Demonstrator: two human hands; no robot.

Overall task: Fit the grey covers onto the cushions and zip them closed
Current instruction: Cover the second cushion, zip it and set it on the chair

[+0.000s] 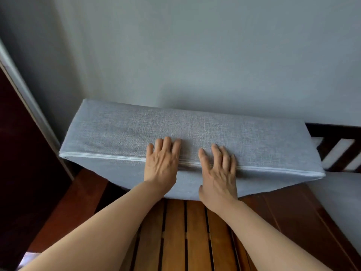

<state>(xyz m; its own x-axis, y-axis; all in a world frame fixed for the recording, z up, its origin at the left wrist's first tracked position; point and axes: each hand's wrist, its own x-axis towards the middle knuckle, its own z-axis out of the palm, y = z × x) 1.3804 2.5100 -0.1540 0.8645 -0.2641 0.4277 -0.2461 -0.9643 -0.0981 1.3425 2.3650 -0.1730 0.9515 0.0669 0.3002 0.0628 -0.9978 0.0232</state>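
A slatted wooden seat [175, 231] of reddish-brown boards occupies the foreground. A pale grey-blue wall [195, 55] fills the upper area. A dark wooden backrest [336, 145] with angled slats stands at right. A dark door frame [23, 133] borders the left edge.

I see the covered cushion [136, 130] filling the far end of the slatted bench [175, 231], backed tight against the wall [195, 55]. Near slats lie free. A dark panel [19, 153] blocks the left, wooden rails [336, 145] the right.
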